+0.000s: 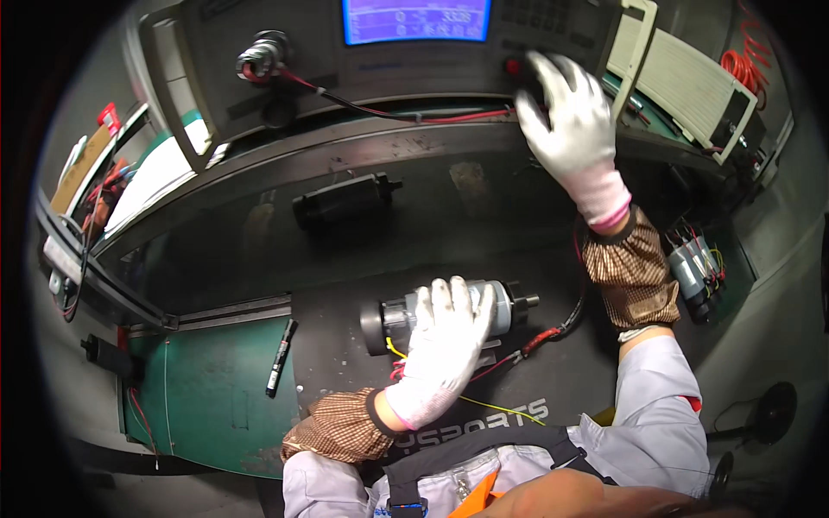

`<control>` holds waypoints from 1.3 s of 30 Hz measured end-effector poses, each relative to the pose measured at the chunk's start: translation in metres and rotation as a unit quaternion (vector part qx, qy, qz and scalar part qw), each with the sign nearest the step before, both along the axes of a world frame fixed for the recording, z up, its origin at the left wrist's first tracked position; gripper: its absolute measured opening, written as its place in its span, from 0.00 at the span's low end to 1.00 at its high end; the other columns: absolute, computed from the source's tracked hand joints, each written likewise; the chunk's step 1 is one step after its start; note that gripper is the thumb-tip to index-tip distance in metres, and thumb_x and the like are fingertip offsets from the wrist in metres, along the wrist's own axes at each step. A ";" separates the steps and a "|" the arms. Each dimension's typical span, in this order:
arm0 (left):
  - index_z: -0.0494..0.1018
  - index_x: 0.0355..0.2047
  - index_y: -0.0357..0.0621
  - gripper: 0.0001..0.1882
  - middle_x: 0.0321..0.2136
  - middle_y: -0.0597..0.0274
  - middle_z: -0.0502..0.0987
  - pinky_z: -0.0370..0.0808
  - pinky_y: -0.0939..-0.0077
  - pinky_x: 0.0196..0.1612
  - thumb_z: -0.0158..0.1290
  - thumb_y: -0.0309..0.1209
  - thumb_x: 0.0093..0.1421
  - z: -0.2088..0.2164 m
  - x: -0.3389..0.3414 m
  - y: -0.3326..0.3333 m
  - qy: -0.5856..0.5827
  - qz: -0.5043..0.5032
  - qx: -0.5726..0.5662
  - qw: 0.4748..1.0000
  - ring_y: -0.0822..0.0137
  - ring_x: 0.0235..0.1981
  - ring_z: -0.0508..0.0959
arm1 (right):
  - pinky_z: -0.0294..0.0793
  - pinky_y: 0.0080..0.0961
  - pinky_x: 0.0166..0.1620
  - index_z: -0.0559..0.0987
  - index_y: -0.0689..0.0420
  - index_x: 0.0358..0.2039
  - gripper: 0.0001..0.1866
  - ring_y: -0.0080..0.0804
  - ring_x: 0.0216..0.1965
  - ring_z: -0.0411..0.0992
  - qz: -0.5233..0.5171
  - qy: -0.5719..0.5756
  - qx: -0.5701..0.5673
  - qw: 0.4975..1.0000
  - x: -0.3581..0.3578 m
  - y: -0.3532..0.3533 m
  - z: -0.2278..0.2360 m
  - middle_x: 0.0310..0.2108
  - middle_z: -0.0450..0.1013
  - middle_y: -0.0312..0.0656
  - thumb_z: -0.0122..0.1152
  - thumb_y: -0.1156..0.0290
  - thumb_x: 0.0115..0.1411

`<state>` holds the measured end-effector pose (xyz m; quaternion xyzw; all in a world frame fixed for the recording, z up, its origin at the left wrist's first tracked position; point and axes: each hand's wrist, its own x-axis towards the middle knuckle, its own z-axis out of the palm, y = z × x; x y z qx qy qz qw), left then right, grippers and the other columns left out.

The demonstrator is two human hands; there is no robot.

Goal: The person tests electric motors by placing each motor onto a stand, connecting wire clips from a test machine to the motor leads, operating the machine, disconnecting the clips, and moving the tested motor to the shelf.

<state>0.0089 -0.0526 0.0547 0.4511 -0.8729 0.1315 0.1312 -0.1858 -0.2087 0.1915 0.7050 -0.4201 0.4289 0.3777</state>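
My left hand (442,358), in a white glove, lies over a grey cylindrical electric motor (501,302) and holds it on the black mat, fingers bent over the far side. The motor's shaft points right; a dark round end cap is at its left. Red and yellow wires come out beneath the hand. A red-sleeved lead joint (542,338) sits right of the motor. My right hand (570,121), also gloved, reaches up to the bench instrument's (363,82) front panel, fingers apart, beside a red button (513,66). Its fingers partly cover a dark part of the panel.
A lit blue display (414,19) tops the instrument; a red-black cable (380,112) runs from its metal connector (262,59). A second, dark motor (345,200) lies behind. A black marker (281,358) rests at left, and wired motors (695,268) stand at right.
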 end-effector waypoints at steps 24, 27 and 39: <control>0.74 0.43 0.32 0.17 0.43 0.43 0.77 0.76 0.60 0.47 0.60 0.29 0.55 -0.040 0.206 0.012 0.120 0.227 -0.130 0.958 0.48 0.43 0.78 | 0.73 0.40 0.50 0.75 0.62 0.53 0.21 0.50 0.43 0.75 0.097 -0.045 0.467 0.878 0.021 0.127 -0.122 0.39 0.77 0.53 0.55 0.63 0.64; 0.73 0.41 0.33 0.16 0.42 0.42 0.76 0.75 0.58 0.46 0.59 0.31 0.56 -0.076 0.240 0.020 0.079 0.334 0.036 0.939 0.46 0.43 0.77 | 0.72 0.40 0.49 0.74 0.63 0.54 0.22 0.50 0.42 0.75 0.106 -0.026 0.489 0.866 0.021 0.127 -0.111 0.39 0.77 0.54 0.56 0.64 0.64; 0.72 0.46 0.40 0.15 0.33 0.50 0.80 0.78 0.59 0.35 0.53 0.33 0.61 0.002 0.140 0.049 0.303 -0.176 0.219 0.910 0.51 0.32 0.82 | 0.74 0.37 0.35 0.76 0.63 0.47 0.21 0.45 0.26 0.75 0.459 0.204 0.467 0.728 0.092 0.157 -0.070 0.24 0.74 0.45 0.63 0.75 0.50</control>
